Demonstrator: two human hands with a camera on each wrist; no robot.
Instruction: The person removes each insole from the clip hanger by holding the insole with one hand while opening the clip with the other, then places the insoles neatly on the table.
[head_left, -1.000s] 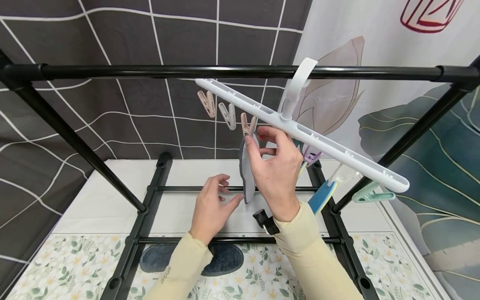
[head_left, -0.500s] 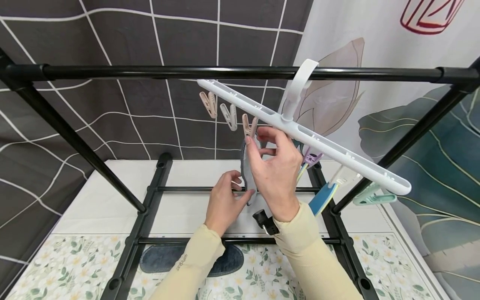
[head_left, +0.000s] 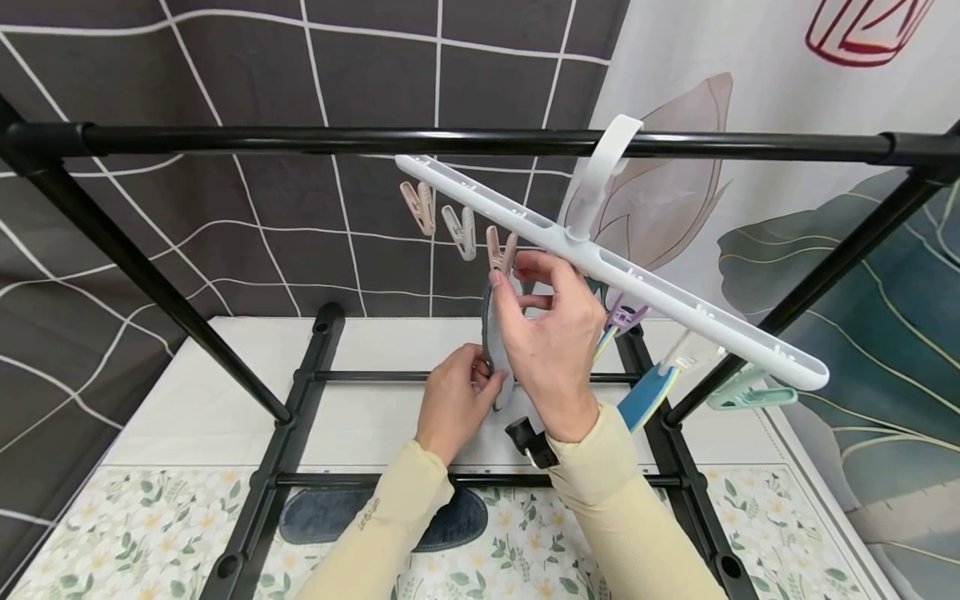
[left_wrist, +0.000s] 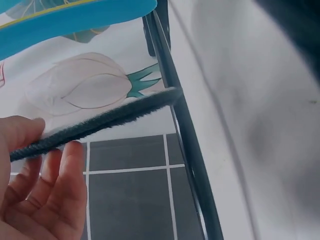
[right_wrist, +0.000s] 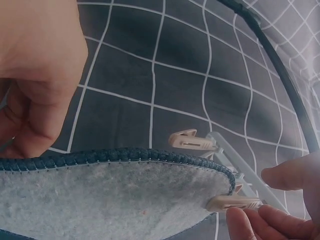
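Note:
A grey felt insole (head_left: pixel 493 329) with dark blue stitched edging hangs lengthwise below the white hanger (head_left: pixel 517 218). A beige clothes peg (right_wrist: pixel 232 203) clips its upper end. My left hand (head_left: pixel 457 400) pinches the insole's lower edge, thumb on one side and fingers on the other, as the left wrist view shows. Close to the peg is my right hand (head_left: pixel 551 342), its thumb and fingers spread apart; in the right wrist view its fingertips (right_wrist: pixel 240 222) lie right beside the peg. The insole's fuzzy dark edge (left_wrist: pixel 115 115) shows in the left wrist view.
The hanger hooks over a black rail (head_left: pixel 337 142). Other pegs, beige (head_left: pixel 418 207), white (head_left: pixel 460 232), purple (head_left: pixel 627 315) and green (head_left: pixel 750 390), hang from it. A blue, yellow-edged insole (head_left: pixel 647 396) hangs at right. Two dark blue oval pieces (head_left: pixel 457 518) lie below.
My left hand has moved right to the insole, and its fingers have closed on the lower edge. My right hand has stayed beside the peg.

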